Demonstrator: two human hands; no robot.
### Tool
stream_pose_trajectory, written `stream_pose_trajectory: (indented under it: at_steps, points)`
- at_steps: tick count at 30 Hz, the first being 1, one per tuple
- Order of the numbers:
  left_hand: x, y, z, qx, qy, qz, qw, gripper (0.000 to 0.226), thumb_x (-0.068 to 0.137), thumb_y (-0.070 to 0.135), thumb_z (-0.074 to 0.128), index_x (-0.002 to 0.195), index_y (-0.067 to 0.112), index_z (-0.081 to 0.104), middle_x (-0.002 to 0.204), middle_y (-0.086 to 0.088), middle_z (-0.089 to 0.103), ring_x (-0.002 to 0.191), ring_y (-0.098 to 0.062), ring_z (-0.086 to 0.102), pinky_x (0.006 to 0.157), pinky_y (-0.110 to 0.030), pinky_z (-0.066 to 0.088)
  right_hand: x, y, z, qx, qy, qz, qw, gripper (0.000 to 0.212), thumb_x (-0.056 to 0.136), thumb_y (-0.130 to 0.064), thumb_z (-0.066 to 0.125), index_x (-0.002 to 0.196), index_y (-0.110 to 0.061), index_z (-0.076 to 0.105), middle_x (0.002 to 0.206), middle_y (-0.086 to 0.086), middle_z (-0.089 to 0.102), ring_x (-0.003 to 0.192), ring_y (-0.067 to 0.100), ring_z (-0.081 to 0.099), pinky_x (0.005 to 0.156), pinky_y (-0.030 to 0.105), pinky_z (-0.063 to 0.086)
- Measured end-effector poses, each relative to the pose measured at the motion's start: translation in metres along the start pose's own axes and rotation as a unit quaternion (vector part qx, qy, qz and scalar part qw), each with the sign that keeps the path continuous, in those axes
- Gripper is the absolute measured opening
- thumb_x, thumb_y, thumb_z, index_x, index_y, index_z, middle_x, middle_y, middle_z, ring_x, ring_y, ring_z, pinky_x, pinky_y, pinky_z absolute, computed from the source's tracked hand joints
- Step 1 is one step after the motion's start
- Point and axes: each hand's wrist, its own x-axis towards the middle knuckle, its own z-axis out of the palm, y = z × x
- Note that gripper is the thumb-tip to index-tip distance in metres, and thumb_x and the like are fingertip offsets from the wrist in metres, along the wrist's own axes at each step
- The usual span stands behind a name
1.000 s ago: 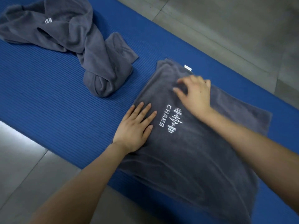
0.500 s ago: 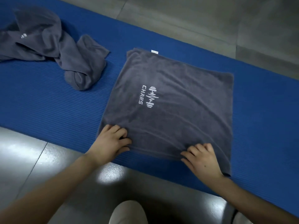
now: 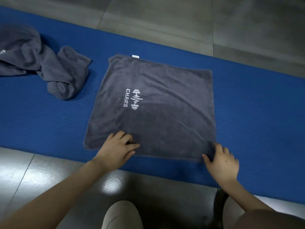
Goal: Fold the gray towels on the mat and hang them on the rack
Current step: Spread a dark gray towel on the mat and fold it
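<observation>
Right now I am crouching at the near edge of the blue mat [image 3: 247,113], whose long axis is running from beyond my left hand [image 3: 118,150] to beyond my right hand [image 3: 222,161]. The folded towel [image 3: 156,113] is lying flat on the mat, spreading away from both hands. It is looking close to square, so I cannot tell a long axis. Its near edge is running from one hand to the other, slightly skewed against the mat's near edge.

My left hand is resting on the towel just inside the near left corner, fingers curling into the cloth and gripping it, thumb stretching along the near edge toward my right hand. My right hand is pinching the near right corner, fingers curling over the cloth and thumb touching the edge.

The white logo [image 3: 132,99] is sitting beyond my left hand, its lettering turned sideways and running from the far side back toward me. A small white tag [image 3: 135,56] is poking out of the far edge, pointing away from my hands.

A crumpled heap of gray towels [image 3: 49,68] is lying on the mat well to the left of my left hand, apart from the folded one. Gray floor [image 3: 165,22] is showing beyond the mat and beneath my arms, and my knee [image 3: 121,215] is showing below my hands.
</observation>
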Motion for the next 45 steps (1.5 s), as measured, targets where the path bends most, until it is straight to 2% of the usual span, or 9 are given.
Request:
stream_pose_trajectory:
  at_steps: [3, 9, 11, 15, 17, 24, 31, 38, 45]
  points:
    - [0.001, -0.002, 0.009, 0.002, -0.016, -0.006, 1.000, 0.037, 0.079, 0.041, 0.043, 0.105, 0.036, 0.069, 0.098, 0.003, 0.057, 0.089, -0.015, 0.041, 0.064, -0.034, 0.053, 0.004, 0.009, -0.004, 0.165, -0.148, 0.131, 0.966, 0.048, 0.081, -0.039, 0.068, 0.117, -0.012, 0.052, 0.109, 0.007, 0.062, 0.103, 0.032, 0.058, 0.073, 0.036, 0.043]
    - [0.007, 0.005, -0.014, -0.179, 0.041, -0.143, 0.973, 0.034, 0.081, 0.038, 0.049, 0.099, 0.023, 0.073, 0.090, 0.003, 0.064, 0.080, -0.019, 0.060, 0.076, -0.025, 0.050, 0.019, -0.034, -0.057, 0.263, -0.088, 0.080, 0.957, 0.024, 0.069, -0.017, 0.070, 0.092, -0.018, 0.067, 0.087, 0.001, 0.071, 0.088, 0.025, 0.065, 0.075, 0.039, 0.052]
    - [0.014, 0.010, -0.032, -0.337, 0.074, -0.290, 0.893, 0.016, 0.088, 0.024, 0.060, 0.096, 0.018, 0.071, 0.088, 0.001, 0.065, 0.078, -0.013, 0.061, 0.077, -0.022, 0.047, 0.017, -0.073, -0.085, 0.293, -0.069, 0.015, 0.953, 0.030, 0.068, -0.021, 0.069, 0.097, -0.022, 0.063, 0.088, 0.000, 0.071, 0.089, 0.026, 0.065, 0.077, 0.040, 0.051]
    - [0.015, 0.005, -0.064, -0.640, 0.068, -0.459, 0.612, 0.011, 0.093, 0.013, 0.054, 0.089, 0.013, 0.065, 0.085, -0.010, 0.067, 0.074, -0.021, 0.065, 0.068, -0.028, 0.055, 0.001, -0.157, -0.107, 0.255, -0.128, -0.147, 0.947, 0.037, 0.075, -0.022, 0.070, 0.110, -0.024, 0.059, 0.086, -0.008, 0.061, 0.094, 0.018, 0.060, 0.078, 0.030, 0.046]
    - [0.013, -0.002, -0.069, -0.655, 0.058, -0.486, 0.576, 0.012, 0.094, 0.017, 0.054, 0.087, 0.013, 0.063, 0.084, -0.012, 0.066, 0.074, -0.025, 0.065, 0.067, -0.031, 0.055, -0.007, -0.189, -0.098, 0.220, -0.189, -0.218, 0.932, 0.039, 0.076, -0.024, 0.069, 0.114, -0.026, 0.058, 0.094, -0.008, 0.062, 0.098, 0.016, 0.060, 0.077, 0.026, 0.044]
    - [0.024, -0.015, -0.051, -0.585, 0.057, -0.531, 0.611, 0.009, 0.091, 0.014, 0.055, 0.084, 0.015, 0.061, 0.084, -0.008, 0.064, 0.072, -0.019, 0.061, 0.063, -0.034, 0.056, 0.039, -0.208, -0.069, 0.126, -0.209, -0.258, 0.935, 0.035, 0.087, -0.027, 0.058, 0.121, -0.024, 0.058, 0.113, -0.002, 0.065, 0.109, 0.019, 0.058, 0.087, 0.028, 0.046]
    - [0.039, -0.009, -0.033, -0.261, 0.014, -0.484, 0.835, 0.014, 0.082, 0.031, 0.063, 0.089, 0.018, 0.062, 0.086, 0.003, 0.066, 0.090, -0.021, 0.062, 0.067, -0.025, 0.038, 0.176, -0.243, -0.076, 0.018, 0.028, -0.262, 0.964, 0.038, 0.097, -0.024, 0.045, 0.134, -0.017, 0.047, 0.125, 0.015, 0.055, 0.113, 0.034, 0.051, 0.081, 0.038, 0.043]
    - [0.041, -0.014, -0.017, -0.265, -0.016, -0.467, 0.844, 0.017, 0.077, 0.029, 0.067, 0.090, 0.018, 0.064, 0.084, 0.005, 0.066, 0.081, -0.014, 0.061, 0.063, -0.023, 0.041, 0.248, -0.285, -0.061, -0.128, 0.036, -0.373, 0.918, 0.044, 0.100, -0.021, 0.036, 0.142, -0.033, 0.036, 0.137, 0.009, 0.040, 0.121, 0.032, 0.036, 0.101, 0.042, 0.028]
    - [0.043, -0.005, -0.012, -0.265, 0.042, -0.444, 0.855, 0.010, 0.079, 0.030, 0.065, 0.074, 0.022, 0.065, 0.082, 0.009, 0.064, 0.082, -0.006, 0.055, 0.062, -0.017, 0.032, 0.271, -0.291, -0.052, -0.103, 0.088, -0.360, 0.923, 0.022, 0.093, -0.024, 0.052, 0.108, -0.020, 0.068, 0.119, 0.010, 0.052, 0.113, 0.032, 0.042, 0.095, 0.042, 0.028]
